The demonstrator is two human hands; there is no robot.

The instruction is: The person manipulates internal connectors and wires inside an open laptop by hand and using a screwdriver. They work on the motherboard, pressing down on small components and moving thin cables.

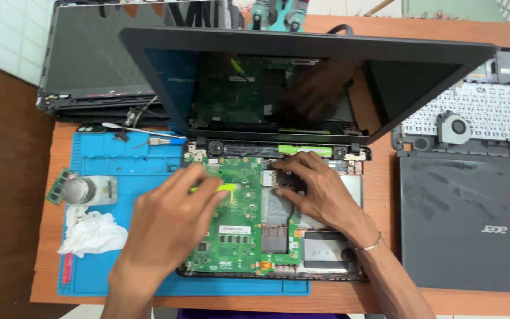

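Blue mat [119,165]: hands on motherboard [237,230].

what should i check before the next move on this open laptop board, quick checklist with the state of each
1. Left hand grips the yellow-green tool: ok.
2. Tool tip seated on the green motherboard: cannot tell, fingers hide it.
3. Right hand steadies the board near the hinge: ok.
4. Laptop screen stays propped open: ok.
5. Blue work mat lies under the laptop: ok.
6. Loose screws accounted for: cannot tell.
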